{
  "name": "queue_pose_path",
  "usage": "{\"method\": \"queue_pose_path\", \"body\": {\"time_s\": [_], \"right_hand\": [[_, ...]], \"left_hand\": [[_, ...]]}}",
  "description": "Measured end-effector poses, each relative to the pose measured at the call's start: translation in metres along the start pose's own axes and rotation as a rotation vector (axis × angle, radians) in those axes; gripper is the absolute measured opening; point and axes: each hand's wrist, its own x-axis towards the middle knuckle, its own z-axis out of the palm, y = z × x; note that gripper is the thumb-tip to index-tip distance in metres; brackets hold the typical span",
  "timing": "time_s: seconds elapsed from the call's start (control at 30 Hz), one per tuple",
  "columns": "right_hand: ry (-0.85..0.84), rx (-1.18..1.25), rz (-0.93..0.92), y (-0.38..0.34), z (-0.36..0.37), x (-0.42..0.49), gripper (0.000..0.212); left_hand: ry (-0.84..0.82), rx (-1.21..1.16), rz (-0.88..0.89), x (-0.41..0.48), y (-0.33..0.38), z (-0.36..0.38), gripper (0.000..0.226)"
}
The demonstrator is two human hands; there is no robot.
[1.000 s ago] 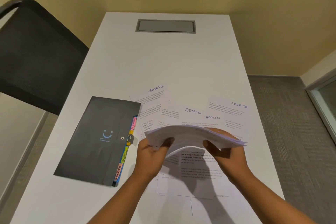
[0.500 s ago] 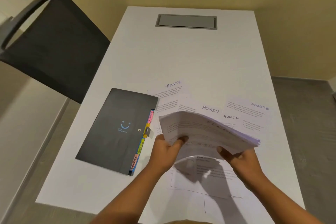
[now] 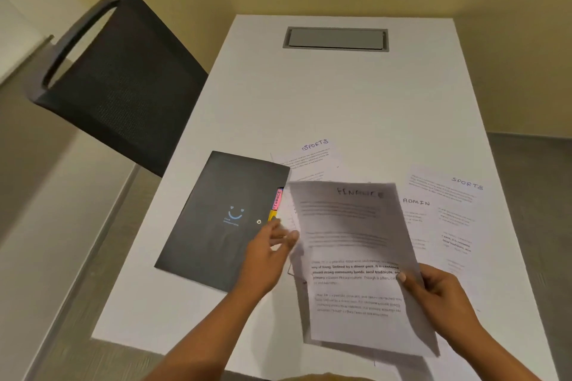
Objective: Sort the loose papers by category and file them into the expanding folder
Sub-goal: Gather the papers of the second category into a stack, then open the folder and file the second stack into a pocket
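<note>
Since the earlier frame the left hand [image 3: 272, 249] has let go of the stack of papers [image 3: 356, 263] and, fingers loose and empty, reaches toward the expanding folder [image 3: 216, 219] lying closed on the table [image 3: 340, 102]. Only the right hand [image 3: 436, 288] grips the stack, pinching its right edge above the table. Thin sheets look light and floppy; better supported near the middle

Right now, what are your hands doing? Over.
Right hand holds paper stack, FINANCE on top. Left hand open, at folder. Folder shut. Nothing blocking.
</note>
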Motion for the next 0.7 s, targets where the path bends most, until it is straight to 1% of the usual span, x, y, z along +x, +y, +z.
{"method": "queue_pose_path", "body": {"time_s": [0.07,0.1,0.17,0.23,0.37,0.5,0.63,0.7], "right_hand": [[0.04,0.038,0.059,0.009,0.003,0.0,0.015],[0.063,0.061,0.083,0.013,0.004,0.001,0.014],[0.116,0.102,0.122,0.021,0.006,0.003,0.012],[0.168,0.141,0.15,0.025,0.006,0.004,0.011],[0.221,0.201,0.186,0.023,0.005,0.009,0.01],[0.232,0.239,0.194,0.022,0.004,0.012,0.013],[0.226,0.266,0.216,0.022,0.003,0.013,0.015],[0.214,0.266,0.216,0.019,0.002,0.014,0.015]], "left_hand": [[0.146,0.319,-0.036,0.004,-0.022,-0.014,0.051],[0.182,0.475,-0.051,0.004,-0.031,-0.02,0.049],[0.208,0.686,-0.085,0.004,-0.046,-0.031,0.05],[0.205,0.812,-0.115,0.004,-0.058,-0.036,0.058],[0.172,0.962,-0.119,0.006,-0.073,-0.041,0.064],[0.135,1.034,-0.11,0.002,-0.079,-0.044,0.067],[0.08,1.086,-0.13,-0.003,-0.079,-0.046,0.055],[0.058,1.133,-0.134,-0.004,-0.079,-0.049,0.053]]}}
